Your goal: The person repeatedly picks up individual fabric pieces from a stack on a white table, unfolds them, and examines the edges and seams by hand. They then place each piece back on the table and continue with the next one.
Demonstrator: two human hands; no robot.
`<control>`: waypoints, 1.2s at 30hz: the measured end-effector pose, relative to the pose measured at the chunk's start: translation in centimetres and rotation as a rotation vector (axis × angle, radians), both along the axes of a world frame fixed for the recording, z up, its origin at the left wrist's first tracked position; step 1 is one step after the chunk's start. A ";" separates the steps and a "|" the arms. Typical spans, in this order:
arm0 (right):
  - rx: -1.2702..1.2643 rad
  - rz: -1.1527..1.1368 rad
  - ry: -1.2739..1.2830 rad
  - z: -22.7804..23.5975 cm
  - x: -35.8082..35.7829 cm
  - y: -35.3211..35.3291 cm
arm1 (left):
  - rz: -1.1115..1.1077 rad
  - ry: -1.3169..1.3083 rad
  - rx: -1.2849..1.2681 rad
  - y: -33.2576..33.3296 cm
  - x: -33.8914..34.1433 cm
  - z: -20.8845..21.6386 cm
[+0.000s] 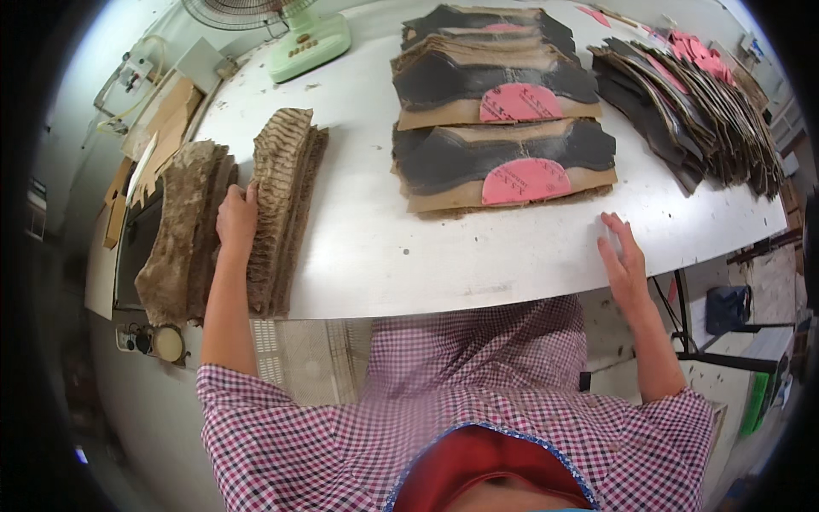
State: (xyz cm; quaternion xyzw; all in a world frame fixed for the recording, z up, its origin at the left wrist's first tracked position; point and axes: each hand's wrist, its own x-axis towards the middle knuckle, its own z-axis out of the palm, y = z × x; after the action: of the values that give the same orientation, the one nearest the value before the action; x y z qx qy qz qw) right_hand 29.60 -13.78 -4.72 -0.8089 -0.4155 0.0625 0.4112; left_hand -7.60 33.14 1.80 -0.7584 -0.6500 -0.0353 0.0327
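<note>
My left hand (236, 218) is closed at the left edge of a stack of brown fibrous pads (281, 171) with a ribbed top. The thumb lies against the ribbed edge; the other fingers are curled and partly hidden. Just left of it leans a second stack of rough brown pads (175, 230). My right hand (625, 264) is over the table's front edge at the right, fingers apart and holding nothing. Nearest to it is a pile of shaped tan sheets with a black layer and a pink half-round label (526, 180).
Behind that pile are more labelled sheets (520, 101). A fanned row of dark pieces (691, 111) lies on the right, with pink scraps (699, 55) beyond. A green-based fan (309, 47) stands at the back left of the white table (358, 247). Cardboard (166, 128) rests beyond its left edge.
</note>
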 end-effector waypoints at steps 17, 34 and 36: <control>0.135 0.075 0.810 4.5 -0.3 13.8 | -1.529 -0.694 0.262 -23.8 20.2 -1.7; 0.605 0.190 0.902 5.3 -5.5 -1.1 | -1.127 -1.057 -0.427 -22.5 22.4 -4.2; 0.585 0.277 0.971 6.3 -6.1 -1.3 | -1.006 -1.207 -0.801 -24.8 21.7 -3.1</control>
State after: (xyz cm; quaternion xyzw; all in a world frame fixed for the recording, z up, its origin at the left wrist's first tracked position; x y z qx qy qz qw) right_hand 23.51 -15.10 1.54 -0.4787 -0.2815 0.3620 0.7488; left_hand 14.07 8.32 -1.35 -0.7611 -0.1091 -0.2097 -0.6041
